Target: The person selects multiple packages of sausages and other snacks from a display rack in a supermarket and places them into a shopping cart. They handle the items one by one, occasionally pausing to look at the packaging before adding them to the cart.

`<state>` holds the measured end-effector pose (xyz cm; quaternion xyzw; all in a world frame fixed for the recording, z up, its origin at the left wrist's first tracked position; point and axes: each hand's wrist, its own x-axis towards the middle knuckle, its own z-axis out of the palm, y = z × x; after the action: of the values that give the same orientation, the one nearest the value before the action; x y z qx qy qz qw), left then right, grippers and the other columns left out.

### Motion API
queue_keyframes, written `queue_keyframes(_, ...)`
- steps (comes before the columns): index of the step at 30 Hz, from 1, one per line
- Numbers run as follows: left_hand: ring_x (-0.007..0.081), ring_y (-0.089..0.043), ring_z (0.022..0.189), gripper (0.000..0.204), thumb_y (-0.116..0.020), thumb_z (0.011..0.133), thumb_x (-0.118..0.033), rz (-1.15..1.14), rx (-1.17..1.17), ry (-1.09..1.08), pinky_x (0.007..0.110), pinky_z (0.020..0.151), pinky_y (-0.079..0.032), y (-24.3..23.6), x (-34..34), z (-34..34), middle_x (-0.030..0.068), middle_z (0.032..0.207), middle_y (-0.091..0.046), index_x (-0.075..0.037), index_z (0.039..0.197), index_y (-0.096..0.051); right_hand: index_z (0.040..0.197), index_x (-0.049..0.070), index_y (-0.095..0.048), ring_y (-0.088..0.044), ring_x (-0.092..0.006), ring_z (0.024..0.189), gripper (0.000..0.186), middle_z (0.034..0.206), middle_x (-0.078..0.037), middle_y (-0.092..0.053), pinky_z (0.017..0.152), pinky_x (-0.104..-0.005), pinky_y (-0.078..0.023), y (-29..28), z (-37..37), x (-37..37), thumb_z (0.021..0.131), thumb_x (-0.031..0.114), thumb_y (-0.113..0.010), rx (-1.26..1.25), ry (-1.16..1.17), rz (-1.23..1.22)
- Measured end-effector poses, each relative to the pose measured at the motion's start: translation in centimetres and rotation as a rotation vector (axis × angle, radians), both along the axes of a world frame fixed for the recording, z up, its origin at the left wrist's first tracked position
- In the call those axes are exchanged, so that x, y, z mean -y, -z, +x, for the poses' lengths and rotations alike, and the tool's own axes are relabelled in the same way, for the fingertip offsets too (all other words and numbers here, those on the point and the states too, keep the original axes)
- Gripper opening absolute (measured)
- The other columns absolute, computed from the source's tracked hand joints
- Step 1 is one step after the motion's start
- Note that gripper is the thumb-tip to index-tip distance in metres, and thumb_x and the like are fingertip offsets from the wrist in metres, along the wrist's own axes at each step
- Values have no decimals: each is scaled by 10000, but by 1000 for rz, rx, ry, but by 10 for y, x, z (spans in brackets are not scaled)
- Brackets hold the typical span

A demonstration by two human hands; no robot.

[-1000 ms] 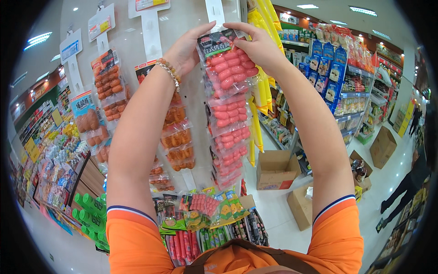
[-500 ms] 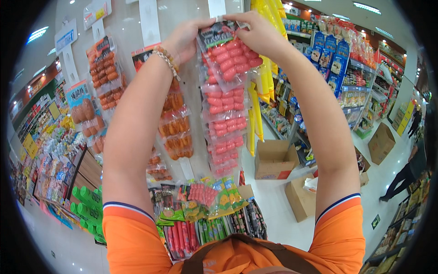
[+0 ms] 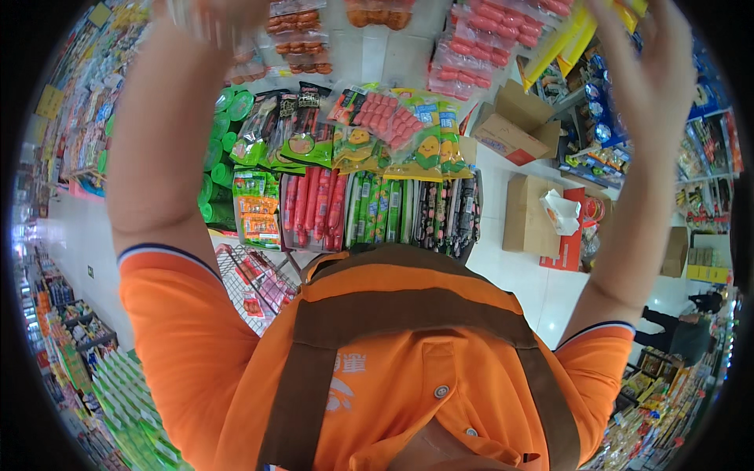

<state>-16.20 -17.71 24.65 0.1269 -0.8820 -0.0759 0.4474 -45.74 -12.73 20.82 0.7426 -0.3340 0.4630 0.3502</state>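
My left hand (image 3: 212,17) is raised at the upper left, blurred and cut by the picture's top edge, so its fingers are hidden. Beside it hang clear packs of brown sausages (image 3: 298,27). At the upper right my right hand (image 3: 653,55) is lifted, blurred, its fingers apart and nothing seen in it. Yellow hanging packaging (image 3: 556,49) is nearest to it, and left of that hangs a column of pink sausage packs (image 3: 475,43). Lower down, a pack of pink sausages (image 3: 385,116) lies over yellow corn-picture bags (image 3: 430,153).
Bins below hold red sausage sticks (image 3: 314,206) and green sticks (image 3: 378,206). Green-capped containers (image 3: 218,188) stand left of them, above a wire basket (image 3: 255,279). Cardboard boxes (image 3: 518,118) sit on the floor at right. Another person (image 3: 682,334) is at far right.
Both hands have left the hanging pink sausage pack and moved apart, left and right. The view has tilted down, bringing the bins and my orange shirt more into sight.
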Motion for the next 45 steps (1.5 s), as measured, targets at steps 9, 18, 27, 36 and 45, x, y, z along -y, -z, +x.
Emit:
queue_keyframes(9,353,-671,914,248,-646,903,-216,259,370,-635,425,809,-528,300,8,38,145,962,-713,-27,1064,-664,1275,38,-574,-534,-313,1218,436,1329,-160,-530,968,-390,-474,125,28,-67,855,53,-691,315,-129,739)
queue_keyframes(18,325,-643,1079,445,-691,805,-400,633,426,-956,619,1067,-278,347,57,34,183,988,-722,-83,1117,-676,1274,38,-579,-536,-314,1221,420,1345,-163,-500,940,-390,-505,141,38,-74,866,36,-679,355,-182,838)
queue_keyframes(27,306,-624,1111,488,-792,736,-503,929,420,-936,612,1099,-230,352,54,22,112,1089,-686,-84,954,-670,1210,39,-597,-542,-325,1190,364,1340,-166,-490,927,-376,-499,166,40,-72,854,33,-671,426,-226,931)
queue_keyframes(36,3,-504,629,153,-629,950,-32,1136,-588,-270,189,527,-371,315,-16,9,-22,707,-612,-61,869,-503,1278,23,-543,-516,-390,1222,488,1326,-183,-506,1004,-472,-450,212,63,-78,824,70,-714,225,-161,940)
queue_keyframes(45,98,-671,826,101,-563,1006,-90,1346,-772,130,236,717,-541,240,-97,-21,75,931,-693,-23,1082,-560,1368,42,-495,-608,-372,1138,535,1233,-195,-596,938,-444,-499,230,103,-82,855,-5,-641,465,-191,835)
